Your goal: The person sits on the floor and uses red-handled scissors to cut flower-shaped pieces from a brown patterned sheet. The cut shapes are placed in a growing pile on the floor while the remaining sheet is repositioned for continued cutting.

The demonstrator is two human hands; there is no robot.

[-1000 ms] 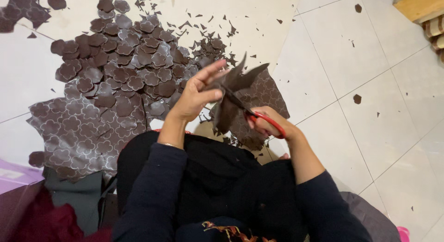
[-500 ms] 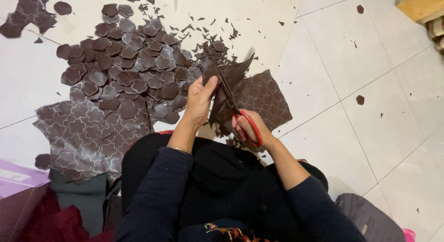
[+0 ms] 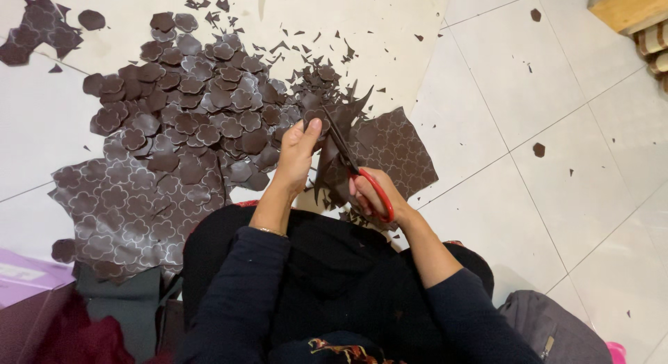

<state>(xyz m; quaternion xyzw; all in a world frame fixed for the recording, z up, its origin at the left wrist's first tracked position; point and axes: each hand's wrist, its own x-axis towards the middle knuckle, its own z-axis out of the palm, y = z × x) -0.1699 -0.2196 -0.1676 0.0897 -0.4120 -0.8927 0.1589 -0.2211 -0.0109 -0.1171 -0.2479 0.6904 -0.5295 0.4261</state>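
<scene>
My left hand [image 3: 298, 155] grips a dark brown piece of patterned sheet [image 3: 341, 124] and holds it up over my lap. My right hand [image 3: 372, 191] is closed on red-handled scissors [image 3: 362, 176] whose dark blades reach up into that piece. A heap of cut-out brown flower shapes [image 3: 188, 106] lies on the floor to the left. Under the hands rests a brown sheet marked with flower outlines [image 3: 400, 152].
A larger outlined brown sheet [image 3: 132, 204] lies at the left on the white tiled floor [image 3: 529, 92]. Small brown offcuts [image 3: 299, 44] are scattered ahead. A pink-purple box [image 3: 21, 277] sits at lower left, a grey bag [image 3: 550, 329] at lower right, a wooden edge [image 3: 626, 5] at top right.
My hands and the held piece have shifted slightly down and left in view. The scissors' blades have turned more upright and deeper into the piece.
</scene>
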